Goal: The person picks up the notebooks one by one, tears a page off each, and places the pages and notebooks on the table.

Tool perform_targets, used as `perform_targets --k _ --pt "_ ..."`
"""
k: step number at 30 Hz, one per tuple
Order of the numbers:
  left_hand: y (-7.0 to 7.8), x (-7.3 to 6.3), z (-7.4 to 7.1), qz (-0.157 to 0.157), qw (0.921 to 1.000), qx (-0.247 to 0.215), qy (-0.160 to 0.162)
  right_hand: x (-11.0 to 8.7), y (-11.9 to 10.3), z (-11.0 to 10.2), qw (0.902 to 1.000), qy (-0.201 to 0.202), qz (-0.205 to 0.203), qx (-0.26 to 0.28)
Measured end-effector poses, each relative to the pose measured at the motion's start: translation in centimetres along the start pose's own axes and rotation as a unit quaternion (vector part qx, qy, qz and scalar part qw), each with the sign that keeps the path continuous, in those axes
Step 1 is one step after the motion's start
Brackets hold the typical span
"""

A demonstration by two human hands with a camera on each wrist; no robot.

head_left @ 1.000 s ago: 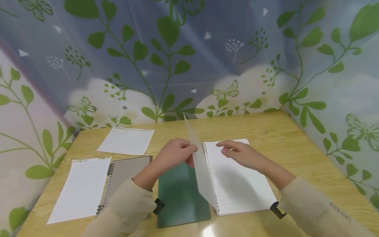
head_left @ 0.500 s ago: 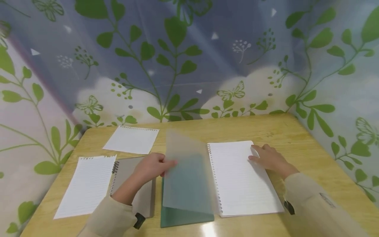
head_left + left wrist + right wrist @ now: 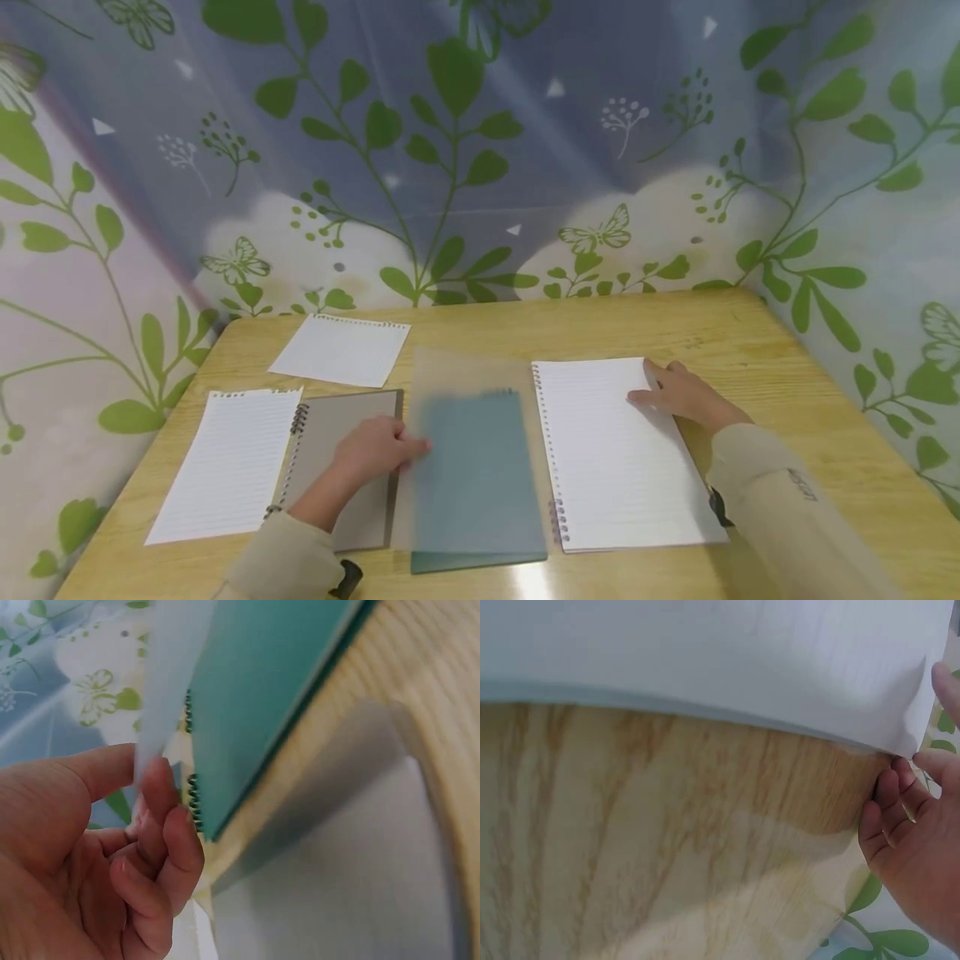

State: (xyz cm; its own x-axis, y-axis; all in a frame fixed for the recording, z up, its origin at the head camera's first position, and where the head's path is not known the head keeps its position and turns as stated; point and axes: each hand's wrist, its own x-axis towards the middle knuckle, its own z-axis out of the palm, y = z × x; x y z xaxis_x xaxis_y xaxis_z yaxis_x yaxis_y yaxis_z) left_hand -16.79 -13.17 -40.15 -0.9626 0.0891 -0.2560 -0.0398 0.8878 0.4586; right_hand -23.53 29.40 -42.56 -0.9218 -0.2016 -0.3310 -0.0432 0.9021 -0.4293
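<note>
A spiral notebook (image 3: 615,450) lies open with a white lined page on top. My left hand (image 3: 378,450) pinches the free edge of its translucent cover (image 3: 480,475) between thumb and fingers; the left wrist view shows the cover (image 3: 176,667) running up from the fingertips. Under the sheet lies a green notebook (image 3: 480,562), seen through it. At the lined page's far right corner is my right hand (image 3: 686,396), its thumb over the paper and its fingers at the edge. In the right wrist view, the right hand (image 3: 919,817) grips that corner with several fingers curled below.
To the left lies a grey-brown spiral notebook (image 3: 337,421), partly behind the left forearm. A torn lined sheet (image 3: 225,467) is beside it, and another torn sheet (image 3: 341,350) lies farther back on the wooden table (image 3: 600,325). A leaf-printed curtain (image 3: 450,167) hangs behind.
The translucent cover has swung from upright down to the left over the green notebook, led by my left hand. My right hand has moved right to the page's far corner.
</note>
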Motion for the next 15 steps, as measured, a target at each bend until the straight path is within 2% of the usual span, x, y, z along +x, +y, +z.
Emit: perform_targets --k 7,15 --pt "0.2 -0.1 1.1 -0.026 0.9950 0.096 0.001 -0.1 -0.1 -0.1 1.0000 0.002 0.006 -0.004" --pt "1.1 0.1 1.5 -0.048 0.9869 0.154 0.006 0.5 0.2 0.3 0.9990 0.019 -0.004 -0.040"
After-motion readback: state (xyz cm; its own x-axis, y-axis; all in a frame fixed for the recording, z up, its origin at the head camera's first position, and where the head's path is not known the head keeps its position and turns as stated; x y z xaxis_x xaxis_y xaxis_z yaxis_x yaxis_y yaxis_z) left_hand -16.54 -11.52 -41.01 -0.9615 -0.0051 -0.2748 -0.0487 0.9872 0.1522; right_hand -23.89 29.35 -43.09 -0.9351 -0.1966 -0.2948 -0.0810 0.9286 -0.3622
